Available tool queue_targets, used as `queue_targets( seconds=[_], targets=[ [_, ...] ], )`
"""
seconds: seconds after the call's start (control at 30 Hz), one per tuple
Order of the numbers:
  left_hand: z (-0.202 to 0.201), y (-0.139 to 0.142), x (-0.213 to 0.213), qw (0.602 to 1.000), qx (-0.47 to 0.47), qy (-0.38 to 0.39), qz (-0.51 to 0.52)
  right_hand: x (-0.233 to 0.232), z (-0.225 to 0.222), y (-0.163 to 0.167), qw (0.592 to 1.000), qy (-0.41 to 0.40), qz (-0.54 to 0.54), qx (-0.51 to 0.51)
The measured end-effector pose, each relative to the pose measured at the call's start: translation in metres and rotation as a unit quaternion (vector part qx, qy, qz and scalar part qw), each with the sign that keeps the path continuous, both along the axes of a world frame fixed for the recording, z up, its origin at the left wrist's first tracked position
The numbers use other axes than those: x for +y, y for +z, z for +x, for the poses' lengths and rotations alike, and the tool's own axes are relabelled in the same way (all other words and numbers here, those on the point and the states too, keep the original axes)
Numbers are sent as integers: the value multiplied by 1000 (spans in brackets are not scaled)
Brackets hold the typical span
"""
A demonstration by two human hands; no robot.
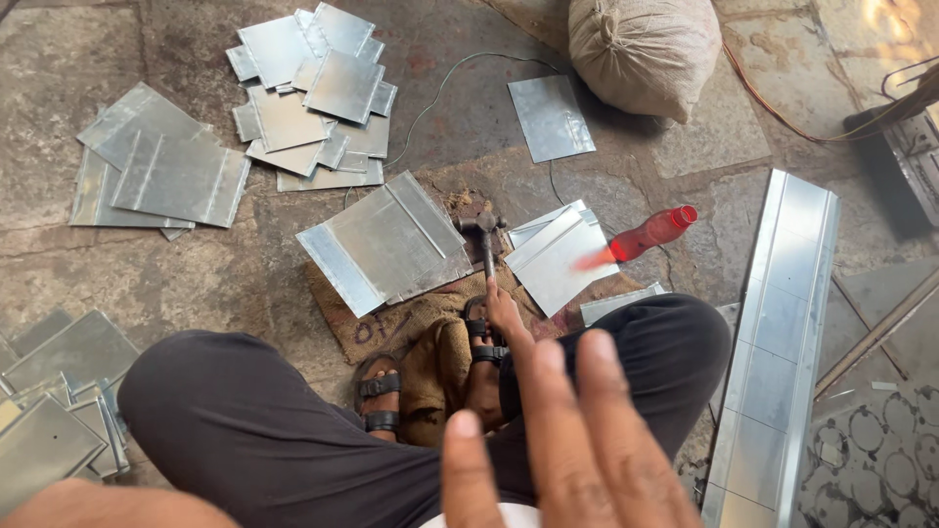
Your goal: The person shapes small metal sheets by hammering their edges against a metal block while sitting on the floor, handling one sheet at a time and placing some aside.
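Right hand: fingers spread, holding nothing, raised near the lens; beyond its fingertips, hammer laid beside folded galvanised sheet within reach; left hand unseen.

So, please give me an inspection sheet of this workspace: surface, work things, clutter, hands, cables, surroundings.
Surface: stone floor, with a piece of sacking under the work spot.
Work things: folded metal sheet on the sacking; hammer lying beside it, apart from both hands.
Clutter: sheet pile further off; second pile to the left; long metal channel; red bottle lying down.
Hands: right hand open, raised close to the camera, holding nothing; left hand not in view.
Cables: thin wire across the floor; orange wire at the far right.
Surroundings: tied sack at the top.
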State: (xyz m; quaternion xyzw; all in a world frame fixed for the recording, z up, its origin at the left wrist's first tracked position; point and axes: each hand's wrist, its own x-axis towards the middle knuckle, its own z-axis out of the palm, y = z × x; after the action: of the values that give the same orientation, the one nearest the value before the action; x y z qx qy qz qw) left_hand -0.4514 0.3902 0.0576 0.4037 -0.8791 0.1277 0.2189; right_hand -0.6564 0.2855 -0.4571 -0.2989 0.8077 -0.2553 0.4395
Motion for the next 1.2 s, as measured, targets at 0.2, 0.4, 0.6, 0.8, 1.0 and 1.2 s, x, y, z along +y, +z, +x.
queue_targets(
  seconds=[0.2, 0.4, 0.6, 0.8, 1.0, 1.2],
  targets=[
    [15, -2, -7, 1000, 6, 8, -26, -10, -5, -11, 999, -20, 4, -34],
    [41, 2, -10, 995, 6, 38, -92, 1, -2, -21, 1000, -5, -6, -13],
    [39, 19, -3, 996, 70, 60, -12, -1, 9, 2, 1000, -6, -28, 0],
    [22, 27, -11, 998, 50, -12, -33, -10, 11, 12, 999, -8, -43, -16],
    [15, 19, -19, 991, 49, -101, -70, -10, 7, 11, 999, -31, -1, -28],
    [43, -22, -79, 963, 64, -208, -157, -12, 22, 8, 920, -10, -18, 392]
  ],
)
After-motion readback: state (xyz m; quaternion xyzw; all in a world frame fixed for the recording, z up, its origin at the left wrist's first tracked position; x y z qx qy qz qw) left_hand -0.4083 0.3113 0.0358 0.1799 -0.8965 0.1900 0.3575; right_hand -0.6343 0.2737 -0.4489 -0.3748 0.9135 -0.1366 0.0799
